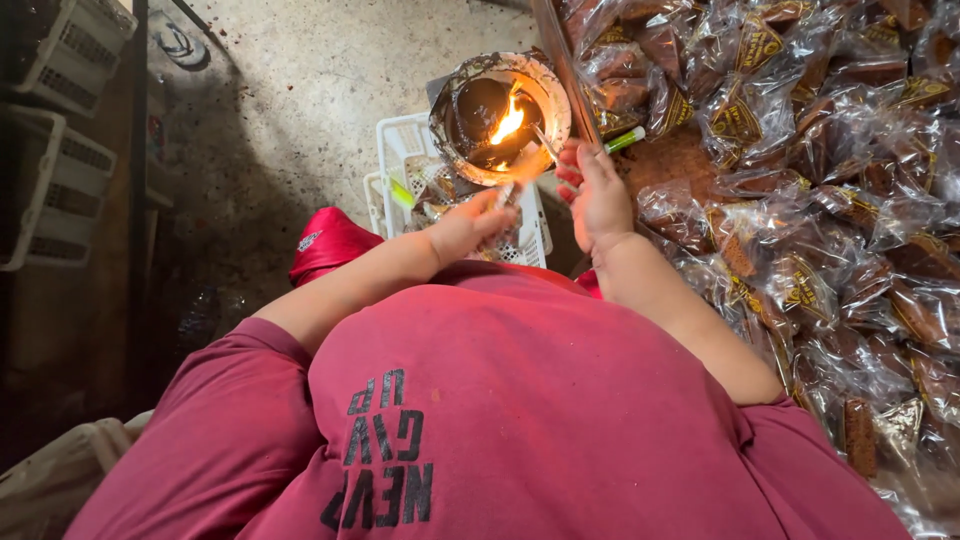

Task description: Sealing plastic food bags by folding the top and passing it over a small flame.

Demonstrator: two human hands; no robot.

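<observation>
The packet (505,195) is a small clear wrapper, pinched in the left hand (468,226) with its open end turned up toward the flame (508,122). The grip there is pressed together on the wrapper, thumb against fingers. The right hand (596,195) stands just beside it, palm turned in, fingers half spread; a green lighter (624,139) shows past its fingertips, but whether the hand holds it or it lies on the desk behind cannot be told.

The step in hand looks like heat-sealing: the wrapper's mouth is being brought to the fire to melt shut. As a judgement, the next move calls for a brief, steady pass of the open edge close to the flame, with fingertips kept back from the heat and the film kept from scorching.

The flame burns inside a tin (500,115), a round, soot-blackened metal can with dark residue at the bottom and a bright rim. The tin sits on a white crate (400,140) of slotted plastic, which also holds a few loose bits of wrapper; its depths are hidden by the hands.

To the right, the desk (665,160) carries a heap of wrapped brown cakes (800,150), each in clear film with a yellow label. At the far left stand more white baskets (60,190) in shadow; their contents cannot be made out. Below lies a speckled concrete floor (300,100).
</observation>
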